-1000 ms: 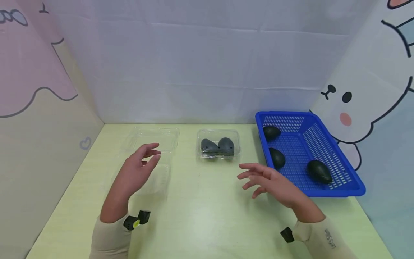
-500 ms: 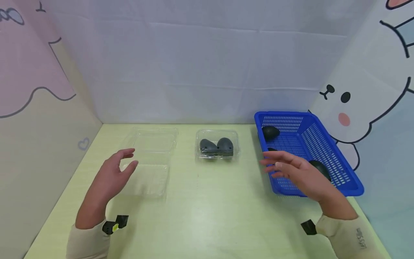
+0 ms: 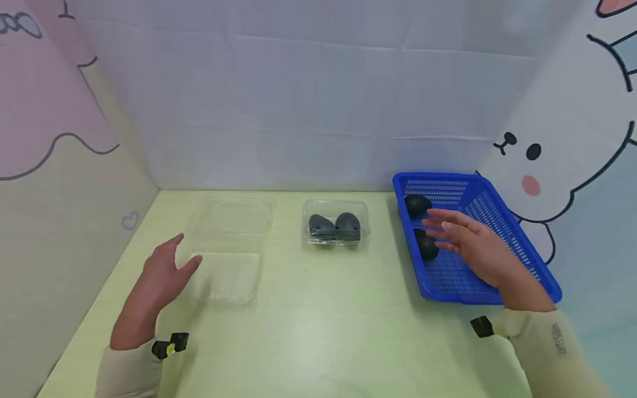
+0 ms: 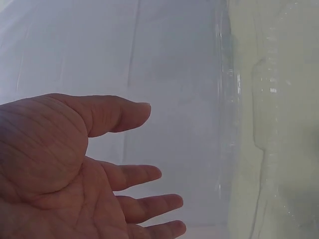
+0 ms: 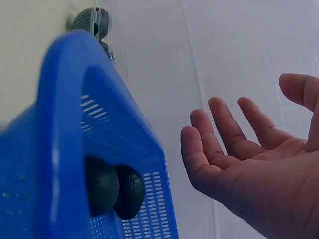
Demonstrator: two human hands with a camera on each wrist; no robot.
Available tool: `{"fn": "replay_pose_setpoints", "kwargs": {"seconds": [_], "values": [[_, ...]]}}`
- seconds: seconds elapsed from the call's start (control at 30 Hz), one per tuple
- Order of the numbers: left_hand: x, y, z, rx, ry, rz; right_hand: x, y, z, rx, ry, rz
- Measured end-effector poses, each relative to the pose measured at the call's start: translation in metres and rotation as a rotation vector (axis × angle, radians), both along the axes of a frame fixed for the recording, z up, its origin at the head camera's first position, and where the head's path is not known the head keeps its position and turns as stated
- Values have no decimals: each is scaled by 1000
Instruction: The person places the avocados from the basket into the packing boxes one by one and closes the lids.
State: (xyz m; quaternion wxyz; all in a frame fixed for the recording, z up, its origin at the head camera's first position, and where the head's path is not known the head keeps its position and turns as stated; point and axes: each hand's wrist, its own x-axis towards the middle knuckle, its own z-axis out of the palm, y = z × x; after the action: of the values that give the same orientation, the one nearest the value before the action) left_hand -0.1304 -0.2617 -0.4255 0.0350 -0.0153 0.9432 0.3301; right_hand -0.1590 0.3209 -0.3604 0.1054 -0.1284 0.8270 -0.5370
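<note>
My right hand (image 3: 473,251) hovers over the blue basket (image 3: 522,246), fingers loosely extended and holding nothing. Two dark green avocados, a far one (image 3: 417,205) and a nearer one (image 3: 427,246), lie along the basket's left side. Both also appear in the right wrist view, where the front avocado (image 5: 102,186) partly covers the other. My left hand (image 3: 161,276) is spread and holds nothing, just left of an open clear plastic clamshell. The clamshell's near half (image 3: 229,276) and far half (image 3: 231,215) lie flat on the table.
A closed clear clamshell (image 3: 335,207) with two dark avocado-like pieces (image 3: 347,224) inside stands at the back middle of the pale table (image 3: 318,331). A white cloth wall (image 3: 298,110) rises behind, with printed panels at both sides.
My right hand has moved right and forward from beside the basket to over it, covering the avocado at its right. My left hand has drawn left and down, off the open clamshell.
</note>
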Motion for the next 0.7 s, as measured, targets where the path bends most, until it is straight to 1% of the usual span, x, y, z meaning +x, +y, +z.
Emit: {"fn": "replay_pose_setpoints", "kwargs": {"seconds": [0.1, 0.13, 0.3, 0.47, 0.6, 0.7], "values": [[-3, -7, -6, -3, -35, 7, -9, 4, 2, -35, 6, -19], [-4, -10, -8, -7, -50, 11, -11, 5, 3, -54, -1, -24], [-13, -28, -12, -12, -143, 14, -25, 9, 9, -79, -47, -67], [-29, -45, -13, -8, -235, -14, -33, 15, 13, -153, -78, -67], [-38, -57, -15, 17, -295, -48, -38, 18, 14, -139, -72, -61], [-41, -62, -19, 58, -322, -68, -42, 20, 15, -133, -93, -106]]}}
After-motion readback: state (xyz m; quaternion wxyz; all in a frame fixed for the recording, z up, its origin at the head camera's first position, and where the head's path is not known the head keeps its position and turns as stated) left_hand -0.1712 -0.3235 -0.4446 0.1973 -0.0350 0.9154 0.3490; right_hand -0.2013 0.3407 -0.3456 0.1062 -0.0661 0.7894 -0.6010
